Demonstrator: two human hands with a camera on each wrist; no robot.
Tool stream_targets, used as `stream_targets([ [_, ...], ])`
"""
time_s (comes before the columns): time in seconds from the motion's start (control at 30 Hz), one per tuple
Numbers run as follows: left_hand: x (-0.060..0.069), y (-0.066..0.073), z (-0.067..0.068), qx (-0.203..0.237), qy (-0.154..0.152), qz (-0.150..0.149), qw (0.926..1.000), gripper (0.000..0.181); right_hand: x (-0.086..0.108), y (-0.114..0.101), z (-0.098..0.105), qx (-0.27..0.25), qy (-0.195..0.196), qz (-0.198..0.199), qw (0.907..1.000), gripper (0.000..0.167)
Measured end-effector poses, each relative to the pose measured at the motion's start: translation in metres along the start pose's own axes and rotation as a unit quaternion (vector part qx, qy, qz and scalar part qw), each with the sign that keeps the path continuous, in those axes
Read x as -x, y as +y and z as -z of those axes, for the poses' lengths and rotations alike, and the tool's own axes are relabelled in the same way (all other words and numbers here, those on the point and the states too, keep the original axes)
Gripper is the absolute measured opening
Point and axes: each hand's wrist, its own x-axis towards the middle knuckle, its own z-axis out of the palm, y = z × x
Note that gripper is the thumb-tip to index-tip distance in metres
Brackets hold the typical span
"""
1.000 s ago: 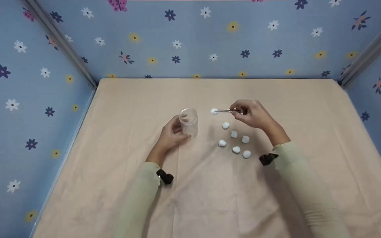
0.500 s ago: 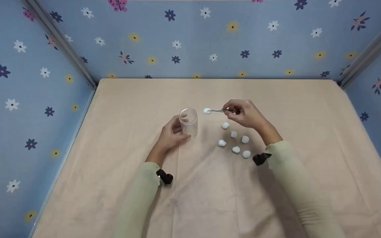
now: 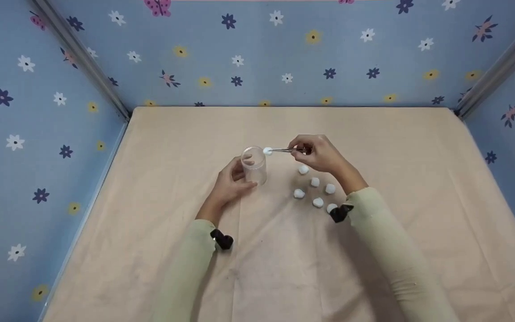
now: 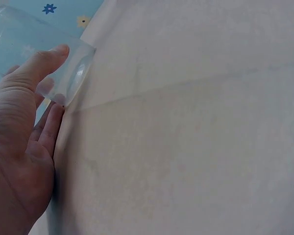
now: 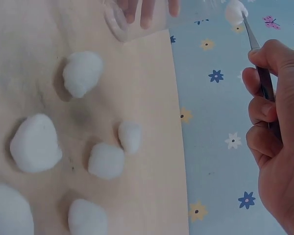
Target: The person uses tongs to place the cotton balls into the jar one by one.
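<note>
A clear plastic cup point(image 3: 257, 173) stands upright in the head view, and the left hand point(image 3: 230, 181) grips it from the left, thumb and fingers around its wall. In the left wrist view the thumb lies across the side of the cup point(image 4: 76, 73). My right hand point(image 3: 318, 154) holds a pair of tweezers point(image 3: 280, 150). Their tips pinch a white cotton ball point(image 3: 267, 151) at the right side of the cup's rim; whether it touches the rim I cannot tell. The right wrist view shows the fingers wrapped round the dark handle of the tweezers point(image 5: 266, 88).
Several more cotton balls point(image 3: 314, 182) lie on the beige cloth point(image 3: 284, 259) right of the cup, one partly hidden by the black wrist camera point(image 3: 340, 213). Blue flowered panels point(image 3: 262, 44) enclose the back and sides.
The right hand has moved left with the tweezers and the pinched cotton ball, from well right of the cup to its rim. The left hand and the cup have stayed in place.
</note>
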Motion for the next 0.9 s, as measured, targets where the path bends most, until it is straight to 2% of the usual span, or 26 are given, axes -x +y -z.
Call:
stream_targets([
  [0.37,0.001,-0.001,0.001,0.019,-0.002,-0.014,0.9997,0.087,-0.011,-0.006,-0.011,-0.012,-0.003,0.001,0.9999,0.016],
  [0.73,0.001,0.001,-0.001,0.01,-0.004,-0.002,0.9999,0.08,-0.014,-0.01,-0.021,-0.026,-0.007,-0.016,0.9995,0.017],
  [0.9,-0.001,0.0,-0.001,0.014,-0.003,-0.009,0.9999,0.079,-0.015,-0.009,-0.023,-0.034,-0.007,-0.017,0.9993,0.016],
])
